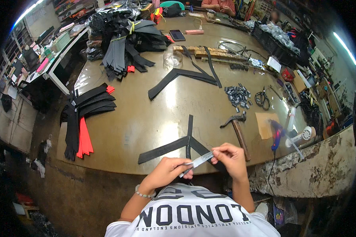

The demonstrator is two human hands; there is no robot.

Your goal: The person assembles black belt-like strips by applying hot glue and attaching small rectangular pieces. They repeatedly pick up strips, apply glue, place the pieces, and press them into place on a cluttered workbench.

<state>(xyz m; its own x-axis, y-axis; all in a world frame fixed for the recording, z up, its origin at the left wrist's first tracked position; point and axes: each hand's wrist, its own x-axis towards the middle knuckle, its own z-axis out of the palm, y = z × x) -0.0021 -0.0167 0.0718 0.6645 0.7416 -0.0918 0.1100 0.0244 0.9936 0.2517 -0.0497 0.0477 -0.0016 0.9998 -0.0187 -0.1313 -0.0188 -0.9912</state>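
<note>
A narrow, shiny pale strip [203, 158] is stretched between my two hands at the table's near edge. My left hand [171, 170], with a beaded bracelet on its wrist, pinches the lower left end. The upper right end sits in the closed fingers of my right hand [230, 156]. Just beyond my hands lies a Y-shaped piece of black webbing straps [165, 149], joined near its middle. One of its arms runs partly behind my right hand. What the strip is made of, I cannot make out.
A hammer [238, 136] lies right of my hands, beside a brown paper sheet [266, 125] and a blue glue gun [277, 132]. Farther off are small dark clips [238, 96], scissors [262, 99] and another strap piece [162, 83]. Strap bundles [73, 126] lie left; a person [219, 6] sits opposite.
</note>
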